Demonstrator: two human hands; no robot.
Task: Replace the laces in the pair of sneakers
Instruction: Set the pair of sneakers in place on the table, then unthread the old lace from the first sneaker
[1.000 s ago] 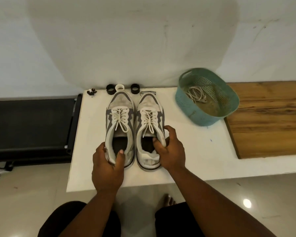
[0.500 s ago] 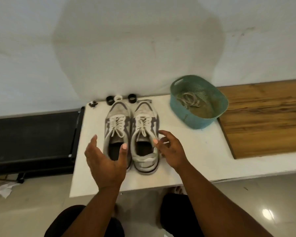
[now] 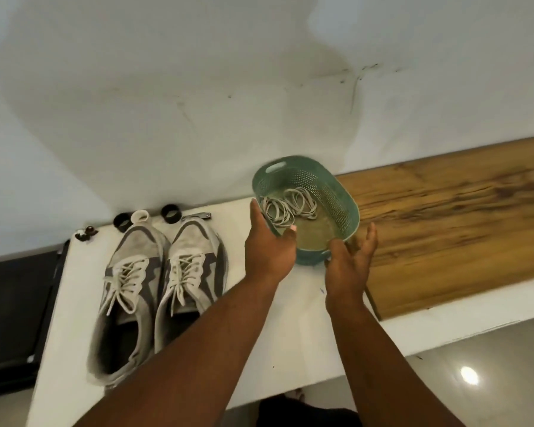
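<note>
progress: early — both sneakers are laced with what look like the old white laces; nothing unthreaded yet, as far as the head view shows
left sneaker (image 3: 127, 291): on the white table (image 3: 293, 328), left half; long axis runs near-to-far, toe toward the wall, heel and opening toward the person
right sneaker (image 3: 185, 272): just beside the left one, sides touching or nearly so; same heading, toe at the wall; its heel is hidden behind the left forearm
laces on shoes (image 3: 184, 269): threaded through the eyelets, loose ends trailing back toward the openings; can't tell if knotted
spare laces (image 3: 290, 206): two coiled bundles, pale, lying in the teal perforated basket (image 3: 336, 192) — I'd judge these are the replacements
basket: right of the sneakers, at the seam between the white table and the wooden board (image 3: 444, 226); handle slot on its far end
left hand (image 3: 270, 245): fingers straight and spread, at the basket's left wall, thumb tip over the near rim; contact not clear, not gripping yet
right hand (image 3: 350, 260): open, palm turned inward, fingers extended beside the basket's near-right corner; holds nothing
step in hand: probably both hands bracketing the basket to pull it closer or lift it
left to do: unlace both shoes, thread the new laces, tie
clutter: black rings (image 3: 170, 212), a white ring (image 3: 140, 216), and small dark bits (image 3: 85, 234) by the wall, beyond the toes
</note>
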